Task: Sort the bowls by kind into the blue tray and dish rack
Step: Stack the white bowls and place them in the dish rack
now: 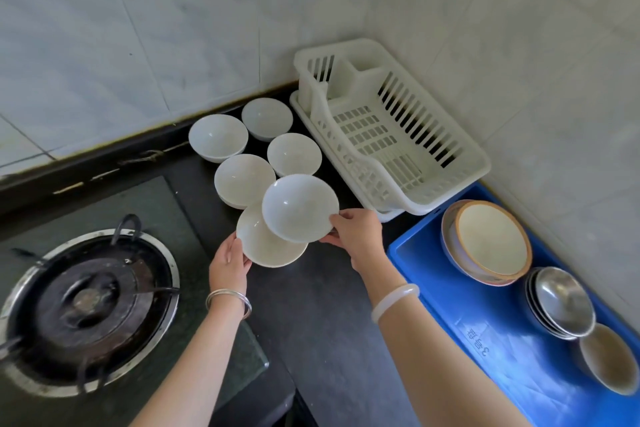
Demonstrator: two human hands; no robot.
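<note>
Presently both hands are engaged, each on a white bowl. The right hand [356, 236] pinches the near rim of the raised bowl [299, 206], thumb on top, and holds it tilted above the lower bowl [266, 246], which it partly overlaps. The left hand [228, 262] grips the lower bowl's left rim. Whether that bowl rests on the counter [311, 315] cannot be told.

Four more white bowls [244, 180] stand upright in a cluster on the counter, just left of the rack [483, 163], which holds nothing. The tray [433, 274] carries rimmed bowls [491, 243], steel bowls [561, 302] and one further bowl [609, 357].

Judgement: the white kind is destined for the rack. Rim grips suit carrying one bowl per hand, and the raised bowl is nearest the rack.
</note>
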